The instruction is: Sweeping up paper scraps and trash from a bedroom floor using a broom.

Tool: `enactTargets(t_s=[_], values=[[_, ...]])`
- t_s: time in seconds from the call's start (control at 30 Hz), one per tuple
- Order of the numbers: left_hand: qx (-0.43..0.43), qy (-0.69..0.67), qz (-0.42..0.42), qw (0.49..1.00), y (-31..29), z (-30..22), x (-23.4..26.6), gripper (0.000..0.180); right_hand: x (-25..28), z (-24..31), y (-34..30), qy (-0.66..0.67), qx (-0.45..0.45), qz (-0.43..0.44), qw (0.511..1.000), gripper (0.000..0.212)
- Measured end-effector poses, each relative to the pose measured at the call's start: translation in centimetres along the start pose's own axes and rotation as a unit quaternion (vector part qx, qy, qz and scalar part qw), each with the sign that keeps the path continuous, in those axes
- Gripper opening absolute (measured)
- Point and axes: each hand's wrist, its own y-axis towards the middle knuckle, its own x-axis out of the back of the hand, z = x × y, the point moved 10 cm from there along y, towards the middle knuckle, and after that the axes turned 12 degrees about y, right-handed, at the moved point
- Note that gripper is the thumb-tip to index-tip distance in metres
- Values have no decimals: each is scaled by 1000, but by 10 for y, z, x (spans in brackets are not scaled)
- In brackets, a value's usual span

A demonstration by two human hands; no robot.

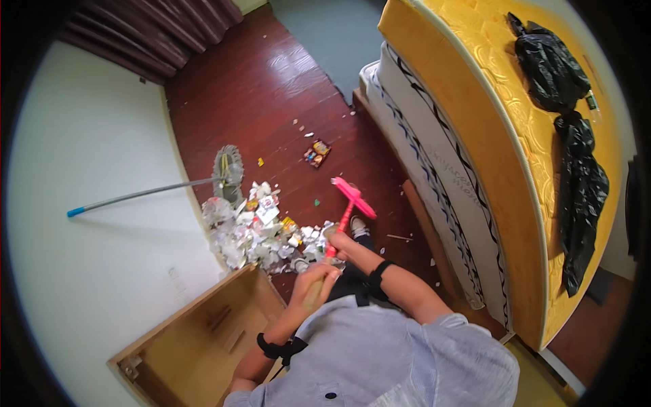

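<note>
A broom with a pink head and a red-wrapped stick slants away in front of me. My right hand is closed round the red part of the stick. Nearer my body, my left hand grips the pale end of the same stick. The broom head is just above or on the dark red floor; I cannot tell which. Left of it lies a heap of crumpled paper and plastic litter against the white wall. Beyond the head, a dark, colourful wrapper lies flat among small scraps.
A grey dust mop leans on the left wall with its pole. An open wooden drawer or box stands at the lower left. To the right are stacked mattresses, the top one yellow, with black plastic bags on it. A purple curtain hangs behind.
</note>
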Motion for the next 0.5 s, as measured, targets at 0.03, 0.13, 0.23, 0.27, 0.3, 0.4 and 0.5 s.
enactTargets(t_s=[0.03, 0.13, 0.23, 0.27, 0.3, 0.4, 0.5], values=[[43, -10, -20, 999, 0, -10, 10, 6, -5, -23, 29, 17, -41, -1, 999, 21], [-79, 61, -22, 995, 6, -55, 24, 4, -91, -12, -59, -81, -97, 83, 989, 7], [-184, 114, 71, 974, 6, -98, 20, 7, -126, -5, -122, -12, -217, 155, 964, 6], [-211, 111, 75, 968, 6, -109, 22, 10, -133, 7, -141, -9, -235, 175, 956, 4], [-208, 112, 69, 969, 10, -116, 28, 10, -135, 18, -149, -15, -238, 176, 955, 4], [-239, 89, 38, 966, 24, -134, 45, 10, -140, 57, -145, -49, -187, 202, 960, 6], [-210, 43, -54, 975, 43, -108, 66, 9, -136, 101, -129, -67, -125, 166, 976, 8]])
